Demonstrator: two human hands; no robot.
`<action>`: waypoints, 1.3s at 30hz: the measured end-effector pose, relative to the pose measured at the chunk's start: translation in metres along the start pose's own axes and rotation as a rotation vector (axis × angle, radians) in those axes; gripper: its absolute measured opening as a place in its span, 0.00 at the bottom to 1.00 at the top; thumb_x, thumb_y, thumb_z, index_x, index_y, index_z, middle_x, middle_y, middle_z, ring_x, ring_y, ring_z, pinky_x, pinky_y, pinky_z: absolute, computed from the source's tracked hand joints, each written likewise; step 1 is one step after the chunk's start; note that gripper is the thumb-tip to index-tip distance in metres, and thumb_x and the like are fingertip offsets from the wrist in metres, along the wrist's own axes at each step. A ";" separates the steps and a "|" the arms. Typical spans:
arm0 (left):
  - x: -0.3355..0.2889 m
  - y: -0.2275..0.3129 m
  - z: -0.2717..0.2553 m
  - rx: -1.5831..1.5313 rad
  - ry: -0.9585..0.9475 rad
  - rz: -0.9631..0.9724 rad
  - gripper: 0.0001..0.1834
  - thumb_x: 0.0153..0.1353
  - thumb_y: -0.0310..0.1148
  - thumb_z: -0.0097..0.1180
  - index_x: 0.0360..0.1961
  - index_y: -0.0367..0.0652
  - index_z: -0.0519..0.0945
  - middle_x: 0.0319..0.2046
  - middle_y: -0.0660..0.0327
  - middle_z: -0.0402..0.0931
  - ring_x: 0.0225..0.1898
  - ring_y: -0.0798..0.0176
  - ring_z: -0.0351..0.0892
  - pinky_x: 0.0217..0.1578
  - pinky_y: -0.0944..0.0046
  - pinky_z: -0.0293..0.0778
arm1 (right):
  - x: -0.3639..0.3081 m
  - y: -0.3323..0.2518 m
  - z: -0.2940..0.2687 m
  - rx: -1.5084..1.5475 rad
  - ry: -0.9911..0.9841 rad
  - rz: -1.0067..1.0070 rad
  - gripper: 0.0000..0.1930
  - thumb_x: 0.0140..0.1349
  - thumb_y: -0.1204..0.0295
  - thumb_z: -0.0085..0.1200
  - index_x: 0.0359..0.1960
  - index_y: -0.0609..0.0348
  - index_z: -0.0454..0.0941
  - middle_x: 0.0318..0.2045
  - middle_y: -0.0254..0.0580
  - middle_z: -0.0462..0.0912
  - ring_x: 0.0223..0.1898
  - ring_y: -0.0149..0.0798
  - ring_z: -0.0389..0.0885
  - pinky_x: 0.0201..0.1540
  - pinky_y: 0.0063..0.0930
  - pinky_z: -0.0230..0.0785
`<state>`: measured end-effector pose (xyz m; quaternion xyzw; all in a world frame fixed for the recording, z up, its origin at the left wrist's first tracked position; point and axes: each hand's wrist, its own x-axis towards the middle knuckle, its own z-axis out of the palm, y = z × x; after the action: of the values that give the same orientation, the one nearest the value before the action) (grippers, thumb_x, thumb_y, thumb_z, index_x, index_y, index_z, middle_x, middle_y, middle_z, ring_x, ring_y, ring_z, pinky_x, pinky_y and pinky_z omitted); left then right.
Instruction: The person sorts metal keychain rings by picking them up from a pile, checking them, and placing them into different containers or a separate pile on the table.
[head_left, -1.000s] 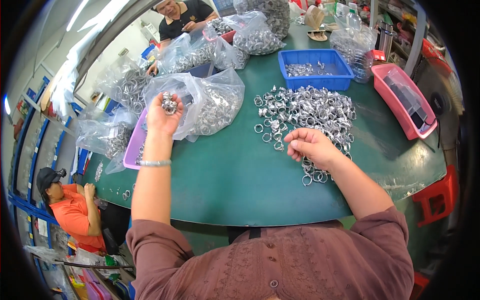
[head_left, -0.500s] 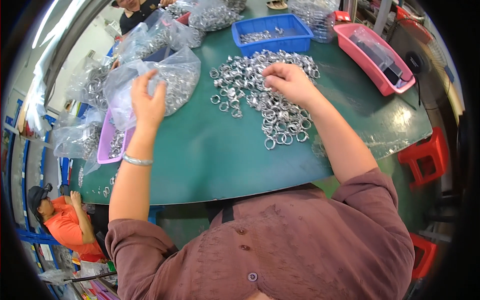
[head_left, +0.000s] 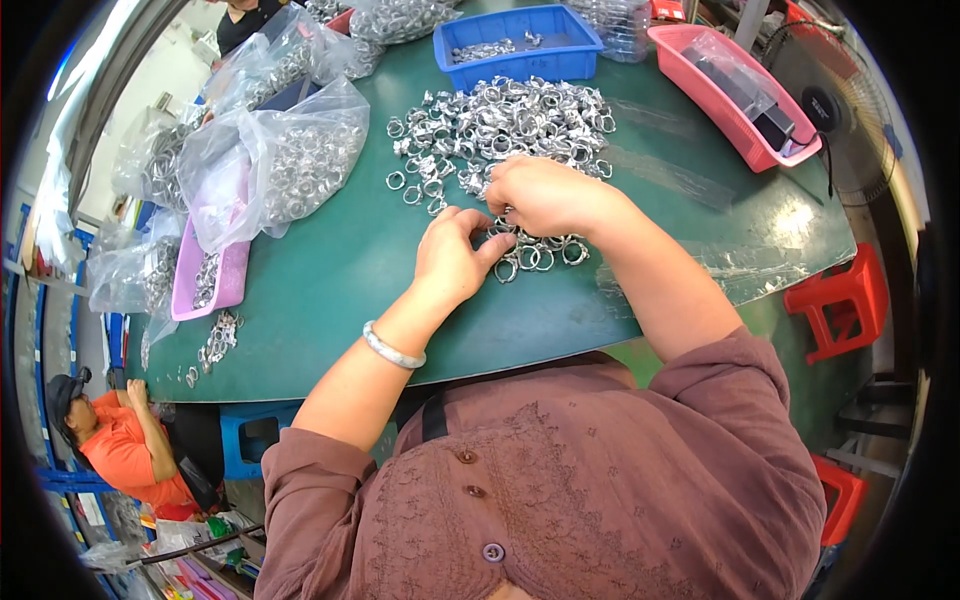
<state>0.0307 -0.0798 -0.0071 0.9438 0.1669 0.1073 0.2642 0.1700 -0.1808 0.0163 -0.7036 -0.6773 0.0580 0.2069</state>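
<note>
A large heap of silver metal rings lies on the green table in front of me. At its near edge my two hands come close together. My right hand is bent down over the rings with its fingers drawn together; its fingertips are partly hidden, so what they hold cannot be made out. Just left of it, my left hand rests low at the pile's edge, thumb and forefinger apart, the other fingers curled out of sight. A few loose rings lie beside the left thumb, below the right hand.
Behind the heap stands a blue tray with some rings inside. A pink basket sits far right near a fan. Left are clear bags of rings and a lilac basket. A person in orange sits at the left.
My left hand has moved right and down, from beside the clear bag to the ring pile. My right hand has lowered toward the near rings. The view has shifted slightly.
</note>
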 end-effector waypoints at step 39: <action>-0.048 -0.031 -0.026 -1.665 -0.186 0.060 0.24 0.62 0.33 0.48 0.58 0.40 0.62 0.44 0.55 0.72 0.44 0.62 0.74 0.44 0.66 0.71 | 0.005 -0.007 0.006 0.118 0.346 -0.112 0.05 0.50 0.78 0.52 0.30 0.61 0.76 0.27 0.40 0.76 0.32 0.43 0.73 0.37 0.32 0.65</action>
<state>-0.0288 -0.0605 -0.0075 0.4492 -0.0148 0.1243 0.8846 0.1618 -0.1749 0.0143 -0.6508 -0.6653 -0.0362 0.3640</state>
